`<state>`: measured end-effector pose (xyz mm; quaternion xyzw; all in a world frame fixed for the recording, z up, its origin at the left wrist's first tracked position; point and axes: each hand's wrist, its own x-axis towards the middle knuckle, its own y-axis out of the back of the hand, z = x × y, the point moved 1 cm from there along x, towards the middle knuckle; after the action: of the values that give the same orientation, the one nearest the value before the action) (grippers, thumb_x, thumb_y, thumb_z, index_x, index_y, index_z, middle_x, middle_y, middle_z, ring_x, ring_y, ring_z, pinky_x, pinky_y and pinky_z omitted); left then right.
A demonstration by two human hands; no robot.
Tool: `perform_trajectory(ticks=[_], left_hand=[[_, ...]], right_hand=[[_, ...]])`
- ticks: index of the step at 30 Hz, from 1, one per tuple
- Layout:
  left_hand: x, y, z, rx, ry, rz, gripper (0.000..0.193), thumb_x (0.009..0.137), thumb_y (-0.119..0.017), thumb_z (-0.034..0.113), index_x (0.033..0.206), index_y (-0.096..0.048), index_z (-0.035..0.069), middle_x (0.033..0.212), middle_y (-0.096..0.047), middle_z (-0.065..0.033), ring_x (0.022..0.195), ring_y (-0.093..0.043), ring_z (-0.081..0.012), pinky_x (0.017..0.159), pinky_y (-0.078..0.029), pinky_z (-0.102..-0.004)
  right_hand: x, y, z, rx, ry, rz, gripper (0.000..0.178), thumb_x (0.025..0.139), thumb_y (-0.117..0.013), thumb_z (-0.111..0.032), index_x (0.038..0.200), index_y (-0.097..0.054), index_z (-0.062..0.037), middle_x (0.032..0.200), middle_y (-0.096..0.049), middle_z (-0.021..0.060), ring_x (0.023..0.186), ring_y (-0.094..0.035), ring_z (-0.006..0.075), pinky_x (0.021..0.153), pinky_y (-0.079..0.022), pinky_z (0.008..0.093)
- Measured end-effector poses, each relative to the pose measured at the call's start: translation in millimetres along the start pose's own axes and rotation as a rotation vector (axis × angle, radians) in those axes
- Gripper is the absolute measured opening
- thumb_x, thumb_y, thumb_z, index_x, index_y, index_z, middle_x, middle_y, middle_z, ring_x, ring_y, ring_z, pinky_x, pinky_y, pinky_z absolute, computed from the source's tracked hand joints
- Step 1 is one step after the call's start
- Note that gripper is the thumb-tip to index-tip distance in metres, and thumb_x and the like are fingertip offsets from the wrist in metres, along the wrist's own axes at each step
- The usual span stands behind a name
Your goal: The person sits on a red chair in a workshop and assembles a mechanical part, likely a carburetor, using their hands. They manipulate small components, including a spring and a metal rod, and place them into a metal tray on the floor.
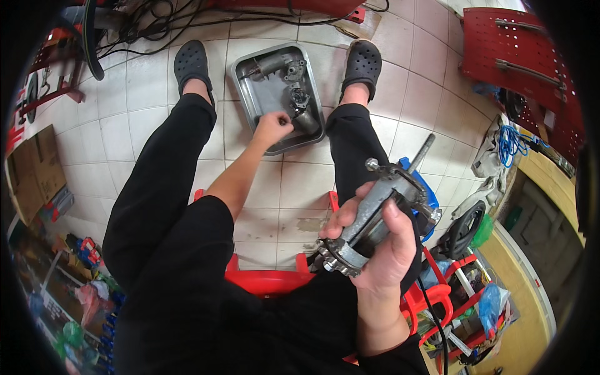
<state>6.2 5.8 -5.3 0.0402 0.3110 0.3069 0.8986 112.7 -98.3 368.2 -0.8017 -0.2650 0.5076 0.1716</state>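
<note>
My right hand (394, 250) is wrapped round a grey metal cylindrical motor housing (373, 217), held tilted above my right thigh. Bolts stand out around both of its end rings. A metal rod (422, 152) sticks out beyond its upper end. Over the lower part of a grey metal tray (257, 128), my left hand (272, 129) is closed with its fingertips pinched together; whatever they hold is hidden. Beside those fingertips lies a dark cylindrical motor part (305, 119) with an open, greasy end. Another long dark motor part (275, 65) lies across the tray's far end.
The tray sits on white floor tiles between my shoes. A red stool (269, 282) is under me. Black cables (169, 25) run along the far left. At right stand a red perforated panel (512, 56), a blue coiled cord (514, 145) and a red rack (459, 294). A cardboard box (37, 172) is at left.
</note>
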Motion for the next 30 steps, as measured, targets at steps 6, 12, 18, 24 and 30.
perform_trajectory(ticks=[6,12,18,24,30], left_hand=[[8.4,14.8,-7.5,-1.093,0.495,-0.159,0.012,0.08,-0.047,0.016,0.072,-0.05,0.008,0.069,-0.049,-0.0041,0.057,-0.047,-0.0134,0.046,-0.033,-0.0252],[13.2,33.2,-30.1,-0.142,0.393,-0.23,0.025,0.077,-0.049,0.025,0.088,-0.059,0.005,0.085,-0.063,-0.0102,0.073,-0.061,-0.0233,0.059,-0.047,-0.0343],[-11.9,13.0,18.5,0.967,0.283,-0.147,0.026,0.083,-0.058,0.029,0.098,-0.067,0.01,0.099,-0.068,-0.012,0.091,-0.066,-0.0274,0.076,-0.054,-0.035],[-9.7,-3.5,12.4,1.081,0.293,-0.246,0.02,0.085,-0.054,0.015,0.101,-0.066,0.012,0.1,-0.068,-0.0075,0.093,-0.066,-0.0239,0.072,-0.055,-0.0342],[-6.0,-13.0,4.0,1.076,0.316,-0.247,0.017,0.083,-0.057,0.014,0.095,-0.069,0.013,0.096,-0.069,-0.0071,0.09,-0.067,-0.024,0.072,-0.055,-0.0343]], right_hand=[[0.5,-2.0,-0.1,0.001,-0.023,-0.035,0.036,0.083,-0.049,-0.02,0.11,-0.049,0.0043,0.081,-0.062,0.0201,0.073,-0.064,0.0283,0.067,-0.053,0.0354],[3.6,-6.4,4.2,-0.103,-0.123,0.027,0.045,0.081,-0.05,-0.025,0.115,-0.048,0.0046,0.088,-0.062,0.0192,0.078,-0.064,0.0299,0.072,-0.052,0.0384],[5.3,-9.9,9.8,-0.212,-0.127,0.096,0.042,0.082,-0.047,-0.021,0.117,-0.047,0.004,0.092,-0.061,0.0192,0.083,-0.064,0.0292,0.074,-0.053,0.0382],[3.9,-11.7,10.8,-0.271,-0.132,0.056,0.044,0.082,-0.049,-0.022,0.116,-0.047,0.0058,0.092,-0.061,0.0194,0.084,-0.064,0.0285,0.074,-0.053,0.0369],[4.7,-13.2,12.6,-0.303,-0.127,0.052,0.047,0.078,-0.047,-0.018,0.118,-0.046,0.0069,0.093,-0.061,0.0201,0.086,-0.063,0.0283,0.077,-0.052,0.0369]])
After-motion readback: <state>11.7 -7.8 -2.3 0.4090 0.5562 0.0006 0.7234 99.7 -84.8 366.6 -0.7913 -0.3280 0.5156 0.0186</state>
